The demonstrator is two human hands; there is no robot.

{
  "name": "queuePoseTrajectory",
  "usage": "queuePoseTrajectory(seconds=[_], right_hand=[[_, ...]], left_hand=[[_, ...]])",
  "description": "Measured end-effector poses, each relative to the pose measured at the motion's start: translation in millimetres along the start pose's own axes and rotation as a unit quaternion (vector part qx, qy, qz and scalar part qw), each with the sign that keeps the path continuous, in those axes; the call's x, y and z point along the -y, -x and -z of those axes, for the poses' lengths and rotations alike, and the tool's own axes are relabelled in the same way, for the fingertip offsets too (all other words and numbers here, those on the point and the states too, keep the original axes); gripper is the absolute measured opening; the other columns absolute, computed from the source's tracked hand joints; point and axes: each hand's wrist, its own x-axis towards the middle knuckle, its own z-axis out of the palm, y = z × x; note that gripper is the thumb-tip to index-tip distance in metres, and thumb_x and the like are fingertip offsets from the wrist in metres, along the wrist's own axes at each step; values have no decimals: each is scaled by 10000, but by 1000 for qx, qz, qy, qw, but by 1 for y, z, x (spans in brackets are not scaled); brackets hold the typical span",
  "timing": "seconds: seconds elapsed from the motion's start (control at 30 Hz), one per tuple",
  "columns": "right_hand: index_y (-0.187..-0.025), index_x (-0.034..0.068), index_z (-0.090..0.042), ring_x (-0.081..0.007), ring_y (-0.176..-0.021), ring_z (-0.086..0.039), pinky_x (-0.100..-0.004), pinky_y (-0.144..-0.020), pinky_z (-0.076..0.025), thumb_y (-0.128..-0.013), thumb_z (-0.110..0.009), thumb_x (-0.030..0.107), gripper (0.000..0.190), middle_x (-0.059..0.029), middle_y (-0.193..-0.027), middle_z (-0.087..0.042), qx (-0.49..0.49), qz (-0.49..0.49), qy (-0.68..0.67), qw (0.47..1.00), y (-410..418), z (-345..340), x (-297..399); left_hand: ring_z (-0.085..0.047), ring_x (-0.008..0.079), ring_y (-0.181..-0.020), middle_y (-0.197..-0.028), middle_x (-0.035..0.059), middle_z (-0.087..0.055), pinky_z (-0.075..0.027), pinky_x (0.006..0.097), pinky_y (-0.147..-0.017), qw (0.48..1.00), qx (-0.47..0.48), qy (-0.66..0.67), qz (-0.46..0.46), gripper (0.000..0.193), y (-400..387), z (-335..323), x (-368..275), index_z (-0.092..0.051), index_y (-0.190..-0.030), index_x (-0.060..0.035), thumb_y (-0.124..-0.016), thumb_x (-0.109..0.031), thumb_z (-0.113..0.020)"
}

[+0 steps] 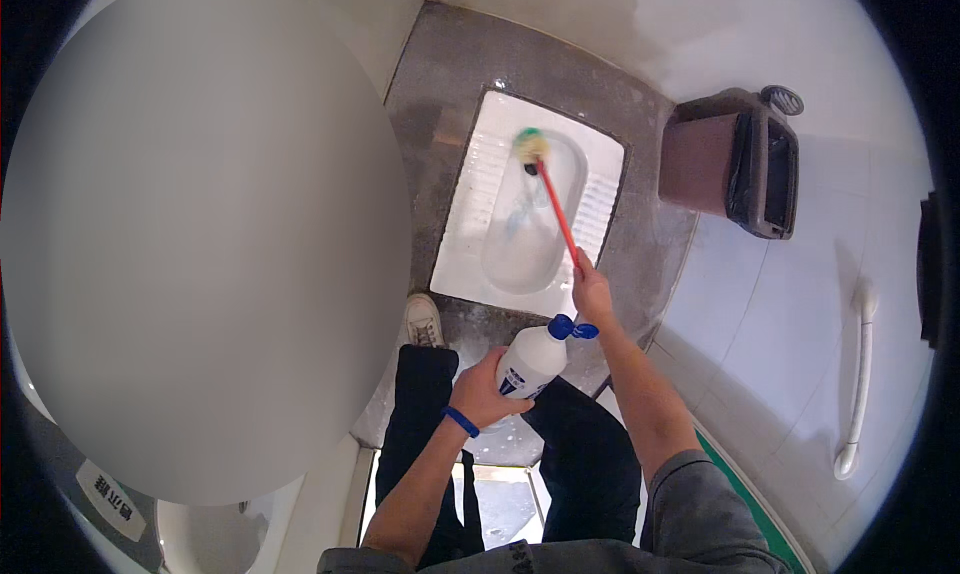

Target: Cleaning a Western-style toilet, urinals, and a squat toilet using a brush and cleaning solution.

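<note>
My right hand (592, 289) is closed around the red handle of a toilet brush (556, 199). The brush's green and pale yellow head is blurred and lies in the basin beside the dark drain hole (531, 169) of a white ceramic squat toilet (457, 255). Some bluish liquid (516, 220) streaks the basin. In my left hand (484, 391), above my knees, is a white plastic bottle (534, 358) with its blue flip cap (571, 327) open. The bottle bears writing and tilts towards the upper right.
A brownish-pink trash bin (697, 161) with a dark lid and bag stands by the right wall. A white grab bar (861, 386) is fixed to the tiled wall. At the lower left is a white basin (214, 536). A large grey blur covers the left side.
</note>
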Motion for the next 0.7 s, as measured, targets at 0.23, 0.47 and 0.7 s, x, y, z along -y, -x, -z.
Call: queuePoseTrajectory(seconds=[0.23,0.47,0.7], right_hand=[[-1277,85,-590,-473,-972,-644,-557,-837,-492,-1005,-490,332,380,-296,-1062,-663,142,-1,20,990,186,-85,-73],[-1361,121,-514,-472,-869,-674,-587,-757,-534,-978,-393,181,407,-271,-939,-686,-2,-48,136,990,-72,-79,-59],[-1190,78,-601,-420,-1054,-644,-526,-880,-510,-889,-536,126,312,-264,-1065,-665,118,21,-50,991,102,-37,-80]], left_hand=[[-715,359,-942,-1035,216,-711,-567,425,-837,998,-39,-30,-43,845,-1,4,-1,-556,-1236,-43,-544,-362,-921],[-714,359,-941,-1041,209,-708,-563,433,-854,998,4,-49,-36,804,-4,17,-20,-572,-1226,-44,-553,-330,-907],[-704,377,-931,-1036,195,-706,-559,437,-858,994,-31,-77,-66,773,-1,13,-6,-588,-1186,-36,-539,-321,-902]])
